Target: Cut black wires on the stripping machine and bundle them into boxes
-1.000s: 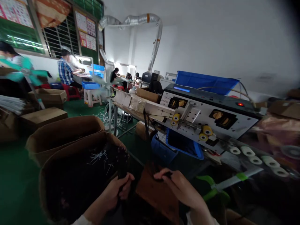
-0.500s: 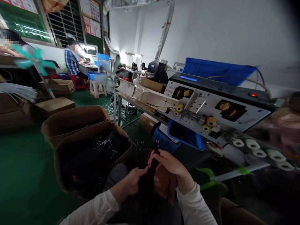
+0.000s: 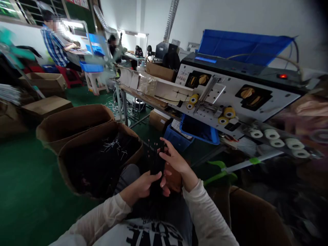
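My left hand (image 3: 143, 184) is closed round a bundle of thin black wires (image 3: 155, 164), thumb across the front and fingertips showing on the far side. The wires stand roughly upright over my lap, small bright tips fanned out at the top. Beside those tips is my right hand (image 3: 175, 159), its thumb and forefinger apart near the upper wires; whether it touches any strand is hard to see in the dark. The lower part of the bundle merges with the dark clothing.
Left of my knees stand open cardboard boxes (image 3: 60, 143) with dark wires inside. A wire-processing machine (image 3: 230, 92) with yellow rollers sits on the bench at right, a blue bin (image 3: 200, 131) below it. A green-and-white stand (image 3: 230, 169) and another box (image 3: 256, 212) are at right. Co-workers sit behind.
My view has tilted down and turned slightly right. My right hand's thumb and forefinger have spread apart from the wire tips, where they were closed before. My left hand keeps its hold.
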Available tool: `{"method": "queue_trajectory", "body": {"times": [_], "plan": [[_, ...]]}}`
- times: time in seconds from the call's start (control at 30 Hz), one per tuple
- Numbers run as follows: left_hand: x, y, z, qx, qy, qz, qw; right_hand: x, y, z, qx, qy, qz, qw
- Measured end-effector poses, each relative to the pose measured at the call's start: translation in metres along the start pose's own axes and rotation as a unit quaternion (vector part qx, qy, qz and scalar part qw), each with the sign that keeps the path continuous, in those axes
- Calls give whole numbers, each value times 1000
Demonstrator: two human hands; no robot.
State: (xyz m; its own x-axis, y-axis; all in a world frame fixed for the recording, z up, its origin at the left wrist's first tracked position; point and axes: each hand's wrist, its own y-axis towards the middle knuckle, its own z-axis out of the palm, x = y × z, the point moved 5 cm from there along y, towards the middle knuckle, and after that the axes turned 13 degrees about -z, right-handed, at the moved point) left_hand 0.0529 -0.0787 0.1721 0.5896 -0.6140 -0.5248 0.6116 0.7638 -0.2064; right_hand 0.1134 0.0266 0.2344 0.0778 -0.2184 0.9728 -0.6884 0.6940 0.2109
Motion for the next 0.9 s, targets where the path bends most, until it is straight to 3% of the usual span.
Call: {"method": "queue_trajectory", "body": {"times": [0.27,0.43,0.5,0.57,0.63,0.77,0.9], "plan": [[2,0,-1,-7,4,-24,1000,8,-3,-5,-31,-27,-34,999],[5,2,1,-1,26,-7,1000,8,-3,-5,-37,-46,-52,997],[-3,5,2,-10,46,6,999,8,-4,-10,-67,-42,-69,994],[-24,9,6,-36,88,40,995,10,-6,-17,-121,-16,-102,987],[-58,15,21,-55,140,94,984,12,-10,-20,-151,25,-128,980],[-134,31,75,-65,199,195,958,12,-11,-3,-111,56,-150,981],[-181,52,132,-114,262,229,931,5,-2,10,-151,27,-172,973]]}}
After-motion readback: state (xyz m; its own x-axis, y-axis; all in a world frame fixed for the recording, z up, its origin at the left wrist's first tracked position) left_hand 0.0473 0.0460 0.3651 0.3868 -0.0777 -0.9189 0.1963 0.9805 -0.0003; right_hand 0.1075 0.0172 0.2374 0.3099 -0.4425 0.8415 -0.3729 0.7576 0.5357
